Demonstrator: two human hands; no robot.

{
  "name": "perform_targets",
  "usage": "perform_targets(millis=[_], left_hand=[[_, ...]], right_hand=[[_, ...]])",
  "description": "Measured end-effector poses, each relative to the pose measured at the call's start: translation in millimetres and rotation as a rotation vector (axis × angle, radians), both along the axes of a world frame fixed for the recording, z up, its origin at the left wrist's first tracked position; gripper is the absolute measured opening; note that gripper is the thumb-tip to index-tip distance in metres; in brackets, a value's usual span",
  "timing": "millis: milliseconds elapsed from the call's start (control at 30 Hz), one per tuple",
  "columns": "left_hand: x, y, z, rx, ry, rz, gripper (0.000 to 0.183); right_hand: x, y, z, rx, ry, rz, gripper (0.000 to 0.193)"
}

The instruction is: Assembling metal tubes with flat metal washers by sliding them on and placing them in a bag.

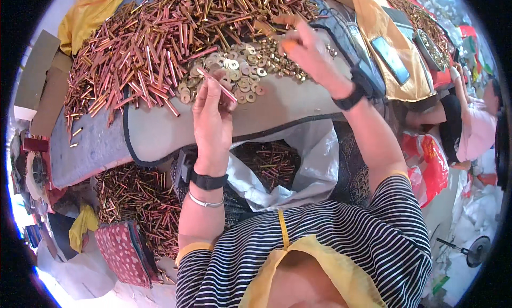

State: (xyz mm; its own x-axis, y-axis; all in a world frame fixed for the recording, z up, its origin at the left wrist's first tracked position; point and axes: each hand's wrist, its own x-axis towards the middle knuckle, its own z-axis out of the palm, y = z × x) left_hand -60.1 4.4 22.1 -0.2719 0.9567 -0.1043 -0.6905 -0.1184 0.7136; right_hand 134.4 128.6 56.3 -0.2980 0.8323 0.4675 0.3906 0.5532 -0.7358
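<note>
My left hand (211, 116) is closed around a slim copper-coloured metal tube (226, 91), held at a slant above the near edge of a heap of flat washers (245, 83). Over the pile of small brass-coloured nuts (290, 68), my right hand (311, 50) is raised and blurred by motion. Its fingers look apart, and something orange covers one fingertip. No held thing can be made out there. Beyond both hands spreads a large heap of similar metal tubes (146, 62).
A grey mat (160, 132) covers the table's near part. Below its edge, a white sack (317, 158) holds more metal pieces; another heap (136, 201) lies lower left. At right are a phone (390, 59) on yellow cloth, a red bag (426, 161) and another person (472, 121).
</note>
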Motion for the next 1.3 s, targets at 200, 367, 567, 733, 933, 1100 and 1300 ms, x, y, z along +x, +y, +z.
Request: perform_targets(millis=[200,367,567,733,933,1100,1300], left_hand=[[0,2,-9,0.066,0.025,0.027,0.023],[10,3,-6,0.09,0.018,0.073,0.017],[1,1,-12,0.051,0.024,0.096,0.015],[8,-1,-3,-0.041,0.04,0.051,0.017],[12,6,-11,0.074,0.014,-0.157,0.019],[13,4,-12,0.054,0.016,-0.172,0.017],[20,2,-7,-0.005,-0.012,-0.202,0.014]], right_hand=[[20,-67,-9,-0.129,-0.265,0.141,0.022],[14,-72,-19,0.159,-0.453,0.168,0.016],[4,-73,23,0.233,-0.898,0.332,0.014],[-10,-49,30,0.347,-0.968,0.465,0.017],[2,-35,17,-0.007,-0.953,0.601,0.031],[20,-72,-4,0.022,-0.714,0.304,0.029],[27,-83,-2,-0.309,0.101,0.281,0.026]])
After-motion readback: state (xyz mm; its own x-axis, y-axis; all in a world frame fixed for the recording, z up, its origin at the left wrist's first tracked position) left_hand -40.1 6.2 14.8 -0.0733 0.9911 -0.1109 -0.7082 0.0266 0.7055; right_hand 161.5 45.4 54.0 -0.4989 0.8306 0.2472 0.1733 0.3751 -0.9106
